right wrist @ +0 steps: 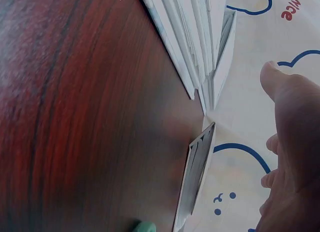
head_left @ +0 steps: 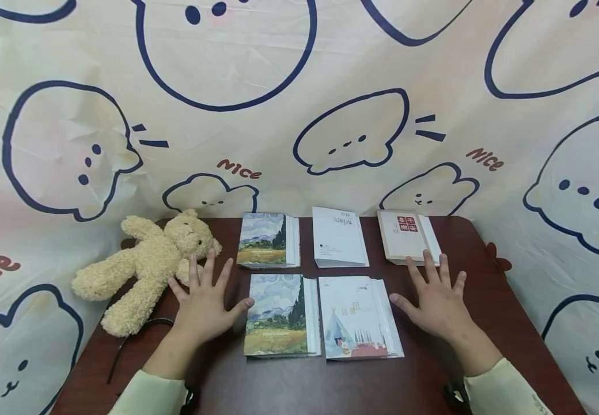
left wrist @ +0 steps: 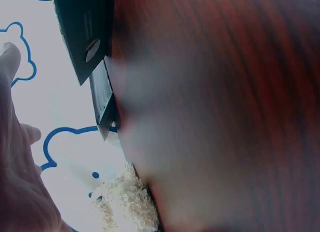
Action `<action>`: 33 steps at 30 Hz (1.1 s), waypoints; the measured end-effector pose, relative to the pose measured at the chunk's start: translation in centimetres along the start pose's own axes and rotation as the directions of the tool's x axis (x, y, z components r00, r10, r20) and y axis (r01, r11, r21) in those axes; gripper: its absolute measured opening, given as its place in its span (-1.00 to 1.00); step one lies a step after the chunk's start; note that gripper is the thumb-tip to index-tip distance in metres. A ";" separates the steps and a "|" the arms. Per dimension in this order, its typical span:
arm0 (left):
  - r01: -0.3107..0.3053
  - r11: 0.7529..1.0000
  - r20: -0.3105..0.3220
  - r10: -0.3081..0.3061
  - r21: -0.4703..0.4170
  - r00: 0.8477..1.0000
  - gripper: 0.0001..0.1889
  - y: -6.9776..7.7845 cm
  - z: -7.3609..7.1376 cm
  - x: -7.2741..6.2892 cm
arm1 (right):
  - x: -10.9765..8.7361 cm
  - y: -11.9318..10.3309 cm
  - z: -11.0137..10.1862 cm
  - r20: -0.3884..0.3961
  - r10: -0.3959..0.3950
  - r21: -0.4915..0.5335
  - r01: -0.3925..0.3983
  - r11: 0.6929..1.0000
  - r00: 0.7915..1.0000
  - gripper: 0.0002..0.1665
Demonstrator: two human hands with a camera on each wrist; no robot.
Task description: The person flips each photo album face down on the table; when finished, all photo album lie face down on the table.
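My left hand (head_left: 203,308) is spread flat with straight fingers over the left of the table, between a teddy bear (head_left: 154,262) and a photo album with a painted landscape cover (head_left: 276,314). Its thumb tip overlaps that album's left edge in the head view. On the right, my right hand (head_left: 438,302) has its fingers spread too, the fingertips just below a beige album with red squares (head_left: 403,233). Its thumb points toward a white album with a tent picture (head_left: 356,323). Both wrist views show the hands (left wrist: 22,162) (right wrist: 297,142) raised above the tabletop, holding nothing.
Behind the front pair stand a smaller landscape album (head_left: 262,236) and a white album (head_left: 338,233). A dark cord (head_left: 118,354) lies by the bear on the brown table (head_left: 372,389). A patterned curtain (head_left: 263,138) hangs close behind and at both sides.
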State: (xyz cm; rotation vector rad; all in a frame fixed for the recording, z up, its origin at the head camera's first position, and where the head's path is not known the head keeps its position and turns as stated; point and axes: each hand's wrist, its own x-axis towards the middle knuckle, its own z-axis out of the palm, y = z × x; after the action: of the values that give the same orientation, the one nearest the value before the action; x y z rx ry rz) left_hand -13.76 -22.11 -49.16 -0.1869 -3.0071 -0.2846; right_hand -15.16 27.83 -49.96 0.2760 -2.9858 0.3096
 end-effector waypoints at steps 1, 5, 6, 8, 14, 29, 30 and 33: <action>0.000 1.000 0.001 0.000 0.001 1.000 0.10 0.0 0.0 0.0 | 0.0 0.0 0.0 -0.004 0.000 -0.005 0.000 1.000 1.000 0.22; 0.003 1.000 0.007 -0.003 0.012 1.000 0.12 0.2 0.2 0.1 | 0.2 -0.3 0.2 -0.017 0.000 -0.019 -0.001 1.000 1.000 0.22; 0.003 1.000 0.008 -0.004 0.012 1.000 0.13 0.3 0.2 0.1 | 0.2 -0.3 0.2 -0.018 0.002 -0.023 -0.003 1.000 1.000 0.22; 0.008 1.000 0.008 -0.008 0.012 1.000 0.13 0.4 0.2 0.1 | 0.2 -0.5 0.4 -0.018 0.005 -0.026 -0.006 1.000 1.000 0.23; 0.034 0.999 0.006 -0.034 0.004 0.999 0.14 0.7 0.3 0.0 | 0.2 -0.9 0.7 -0.016 0.010 -0.062 -0.011 0.998 1.000 0.26; 0.087 0.996 0.034 -0.087 -0.002 0.996 0.18 1.6 0.3 -0.1 | 0.0 -0.9 -0.1 -0.037 0.002 -0.134 -0.007 0.991 0.999 0.26; 0.087 0.996 0.036 -0.087 -0.005 0.996 0.16 1.7 0.2 -0.1 | -0.1 -0.9 -0.1 -0.034 0.001 -0.129 -0.005 0.992 0.999 0.23; 0.090 0.996 0.053 -0.089 -0.015 0.995 0.11 2.2 -0.1 -0.2 | -0.3 -1.1 -0.1 -0.022 -0.001 -0.103 -0.001 0.995 1.000 0.16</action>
State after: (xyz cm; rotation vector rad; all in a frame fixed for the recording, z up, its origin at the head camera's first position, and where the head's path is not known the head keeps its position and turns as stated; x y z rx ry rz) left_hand -13.26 -19.95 -48.70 -0.0615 -3.0711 -0.3197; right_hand -14.65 26.85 -49.67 0.2593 -2.9676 0.1565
